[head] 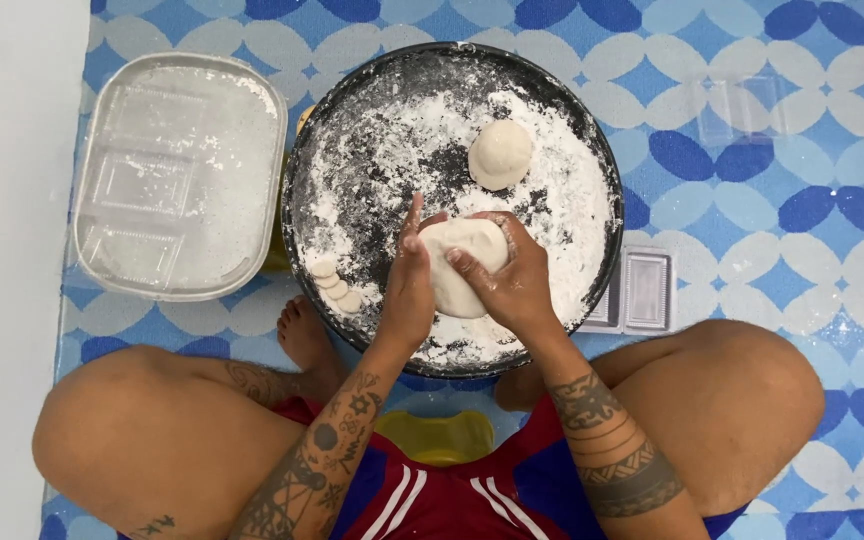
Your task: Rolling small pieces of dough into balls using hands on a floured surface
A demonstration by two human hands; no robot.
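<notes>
Both hands, left hand [407, 290] and right hand [512, 285], grip one dough lump [459, 262] over the floured black tray [352, 120]. Advise even pressure, keeping it above the tray's near rim.

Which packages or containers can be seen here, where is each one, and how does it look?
Clear plastic container: left of the black tray, rounded rectangle, dusted with flour.
Small clear plastic box: right of the tray, by the knee, rectangular.
Clear plastic lid: upper right on the mat, rectangular, hard to see.
No labels, signs or screens.
</notes>
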